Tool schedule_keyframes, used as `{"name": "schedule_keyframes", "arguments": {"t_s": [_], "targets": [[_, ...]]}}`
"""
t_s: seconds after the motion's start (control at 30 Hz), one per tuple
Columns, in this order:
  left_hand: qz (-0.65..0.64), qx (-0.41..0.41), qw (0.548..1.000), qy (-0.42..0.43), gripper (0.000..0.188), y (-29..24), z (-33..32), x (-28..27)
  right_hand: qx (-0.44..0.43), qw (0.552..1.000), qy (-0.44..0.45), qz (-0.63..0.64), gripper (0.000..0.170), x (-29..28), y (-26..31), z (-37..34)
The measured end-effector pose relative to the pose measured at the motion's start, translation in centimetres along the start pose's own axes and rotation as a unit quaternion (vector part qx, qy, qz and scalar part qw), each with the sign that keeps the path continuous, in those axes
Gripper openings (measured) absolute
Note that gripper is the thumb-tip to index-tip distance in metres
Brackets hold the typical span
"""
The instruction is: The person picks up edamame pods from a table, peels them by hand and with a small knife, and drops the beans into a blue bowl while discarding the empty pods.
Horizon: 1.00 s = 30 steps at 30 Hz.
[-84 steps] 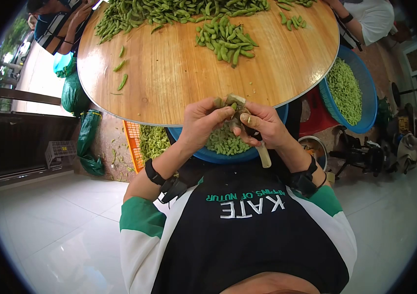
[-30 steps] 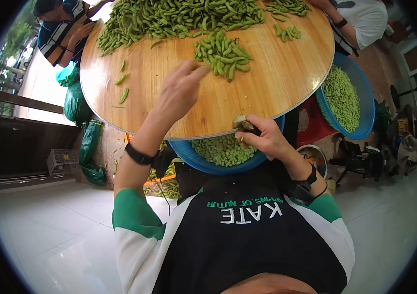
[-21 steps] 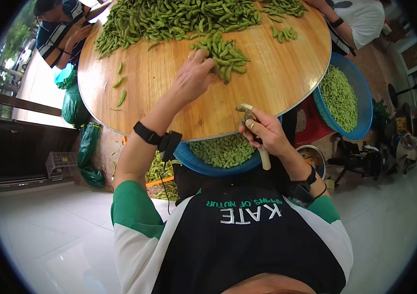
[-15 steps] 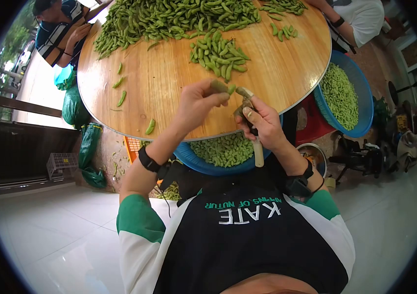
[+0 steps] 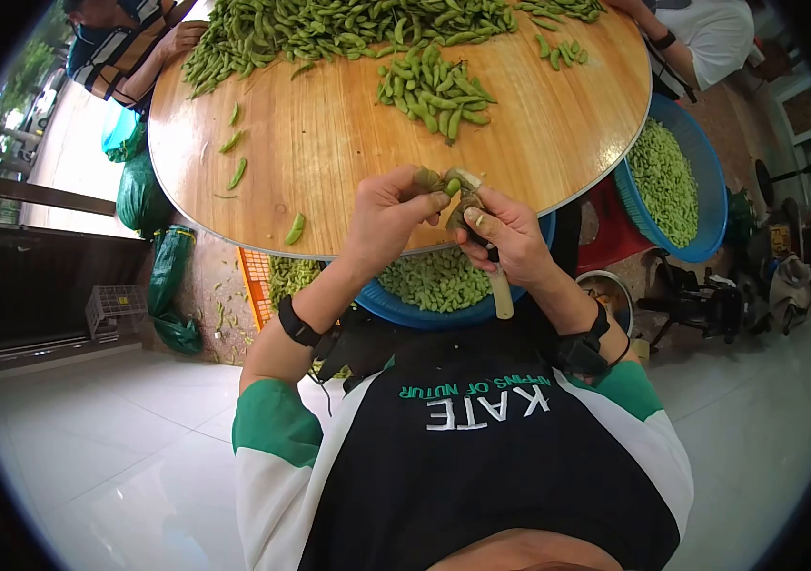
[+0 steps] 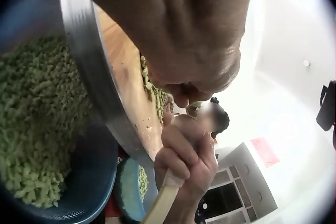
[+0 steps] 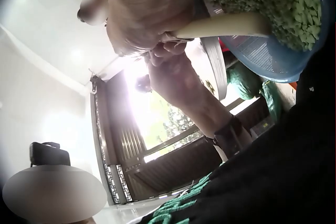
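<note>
In the head view my left hand [image 5: 385,211] pinches a green bean pod [image 5: 453,188] between thumb and index finger, just over the table's near edge. Close against it, my right hand [image 5: 512,236] grips a tool with a pale, stick-like handle [image 5: 502,297] that sticks out below the palm. The tool's working end is hidden among the fingers. Brownish, stained covers show on some fingertips of both hands. In the left wrist view the handle [image 6: 161,203] slants down from the curled right fingers. Under both hands, a blue basin [image 5: 396,309] holds shelled beans [image 5: 439,282].
A small heap of pods [image 5: 434,92] lies on the round wooden table [image 5: 329,171], with a large pile [image 5: 348,29] behind. Several loose pods lie at left. Another blue basin [image 5: 718,205] of beans stands right; an orange crate [image 5: 255,285] stands left. Two people sit across.
My left hand reached to the small heap, then came back with a pod to the right hand. A loose pod now lies near the table's left front edge. The right hand kept the tool.
</note>
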<state>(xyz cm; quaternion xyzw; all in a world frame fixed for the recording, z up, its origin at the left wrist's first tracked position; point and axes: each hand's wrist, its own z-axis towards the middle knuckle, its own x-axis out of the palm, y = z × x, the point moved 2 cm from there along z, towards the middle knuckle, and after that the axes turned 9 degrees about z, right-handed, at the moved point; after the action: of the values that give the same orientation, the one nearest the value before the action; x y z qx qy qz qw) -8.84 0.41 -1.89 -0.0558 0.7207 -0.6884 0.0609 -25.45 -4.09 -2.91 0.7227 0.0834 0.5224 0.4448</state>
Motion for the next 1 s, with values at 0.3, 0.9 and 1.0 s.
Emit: {"name": "schedule_keyframes", "arguments": {"t_s": [0.3,0.9,1.0], "targets": [[0.005,0.018,0.999,-0.026,0.003,0.4,-0.3,0.1,-0.025,0.998,-0.031,-0.055,0.031,-0.2,-0.5,0.1],[-0.212,-0.197,0.956,0.057,0.006,0.1,-0.3,1.1,-0.176,0.924,-0.037,-0.339,0.040,-1.6,-0.5,-0.6],[-0.171,-0.161,0.970,0.058,0.007,0.3,-0.7,1.6,-0.124,0.967,-0.077,-0.209,0.035,-1.5,-0.6,-0.5]]}}
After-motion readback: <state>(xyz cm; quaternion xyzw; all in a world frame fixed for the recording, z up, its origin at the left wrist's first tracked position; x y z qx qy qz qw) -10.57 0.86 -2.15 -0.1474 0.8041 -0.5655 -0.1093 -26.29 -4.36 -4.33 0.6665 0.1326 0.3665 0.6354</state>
